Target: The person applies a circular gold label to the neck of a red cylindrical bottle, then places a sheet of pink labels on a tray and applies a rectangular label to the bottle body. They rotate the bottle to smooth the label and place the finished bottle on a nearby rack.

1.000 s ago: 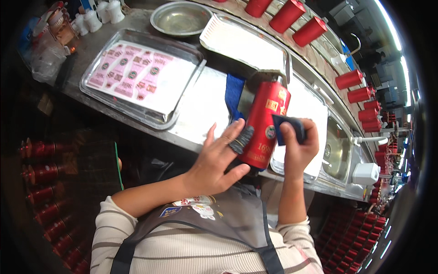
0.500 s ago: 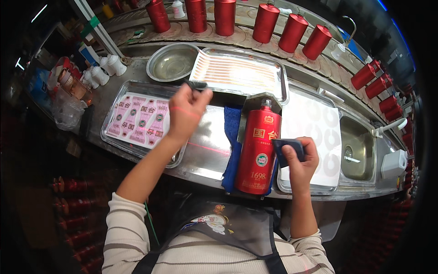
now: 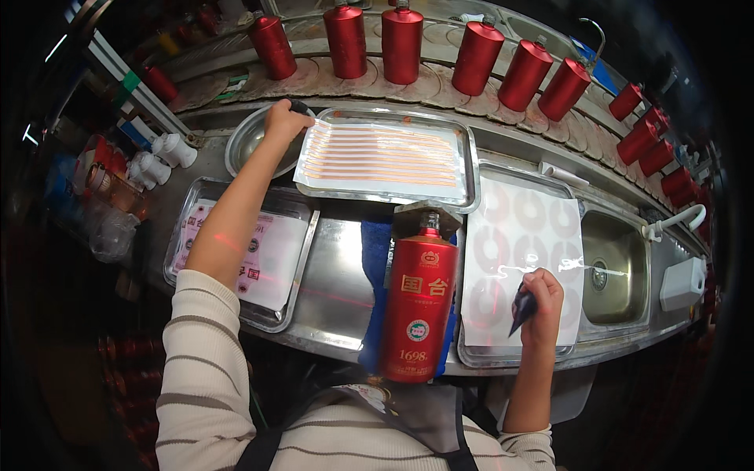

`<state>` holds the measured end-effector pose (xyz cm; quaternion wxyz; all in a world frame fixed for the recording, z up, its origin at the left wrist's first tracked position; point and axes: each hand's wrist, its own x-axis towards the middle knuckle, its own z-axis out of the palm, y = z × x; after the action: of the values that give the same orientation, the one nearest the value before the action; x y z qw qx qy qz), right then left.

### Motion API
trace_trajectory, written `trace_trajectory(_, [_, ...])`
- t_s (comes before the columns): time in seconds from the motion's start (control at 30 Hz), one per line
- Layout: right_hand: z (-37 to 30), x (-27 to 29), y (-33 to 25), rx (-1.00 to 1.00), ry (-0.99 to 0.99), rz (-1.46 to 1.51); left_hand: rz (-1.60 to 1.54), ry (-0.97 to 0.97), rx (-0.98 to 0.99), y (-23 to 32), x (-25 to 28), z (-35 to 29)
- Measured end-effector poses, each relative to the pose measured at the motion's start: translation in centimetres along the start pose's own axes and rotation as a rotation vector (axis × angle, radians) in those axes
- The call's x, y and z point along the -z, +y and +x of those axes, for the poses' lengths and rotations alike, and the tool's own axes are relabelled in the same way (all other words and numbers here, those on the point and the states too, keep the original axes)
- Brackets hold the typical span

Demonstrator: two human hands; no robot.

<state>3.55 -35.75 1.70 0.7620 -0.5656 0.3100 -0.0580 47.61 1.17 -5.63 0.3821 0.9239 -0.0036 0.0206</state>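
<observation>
My left hand (image 3: pixel 286 124) is closed around a small black object (image 3: pixel 299 107) whose kind I cannot make out. It reaches over the metal bowl (image 3: pixel 238 149), beside the left corner of a tray (image 3: pixel 473 177) that holds a sheet with orange stripes (image 3: pixel 385 157). My right hand (image 3: pixel 542 306) grips a flat dark blue scraper (image 3: pixel 522 308) above the tray with a white sheet of pale rings (image 3: pixel 518 235). Between my arms a red bottle (image 3: pixel 416 314) with gold print and a round green-and-white emblem rests on a blue cloth (image 3: pixel 375 259), its neck at a hexagonal metal holder (image 3: pixel 407 220).
At left, a tray (image 3: pixel 292 302) of pink printed label sheets lies partly under my left forearm. Several plain red bottles (image 3: pixel 401 47) stand along the conveyor (image 3: pixel 428 86) behind. A sink (image 3: pixel 613 275) and a white jug (image 3: pixel 682 284) are at right, white caps (image 3: pixel 173 151) at far left.
My left hand has moved forward to the bowl and the striped sheet's corner. My right hand has drawn back from the bottle with the scraper, which has turned downward. The view has shifted.
</observation>
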Motion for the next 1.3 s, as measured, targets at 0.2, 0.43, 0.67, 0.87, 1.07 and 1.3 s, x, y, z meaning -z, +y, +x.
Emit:
trace_trajectory(0.2, [3.6, -2.8, -3.1, 0.331, -0.050, -0.371, 0.253, -0.062, -0.370, 8.9, 0.4, -3.7])
trace_trajectory(0.43, [13.6, -13.9, -9.2, 0.617, -0.382, -0.581, -0.135, -0.399, -0.784, 24.1, 0.4, -12.4])
trace_trajectory(0.67, [7.0, -7.5, -13.0, 0.201, -0.670, -0.323, -0.617, -0.313, -0.524, 26.3, 5.3, -22.8])
trace_trajectory(0.87, [-5.2, -3.6, -9.0, 0.276, -0.406, -0.532, -0.887, -0.325, -0.405, 18.9, 5.8, -34.1])
trace_trajectory(1.07, [-10.6, -2.3, -0.7, 0.124, -0.385, -0.527, -0.867, -0.294, -0.062, 12.1, 5.9, -43.6])
trace_trajectory(1.3, [-10.8, -3.7, 1.8, 0.137, -0.329, -0.436, -0.966, -0.231, 0.027, 10.2, 5.1, -44.8])
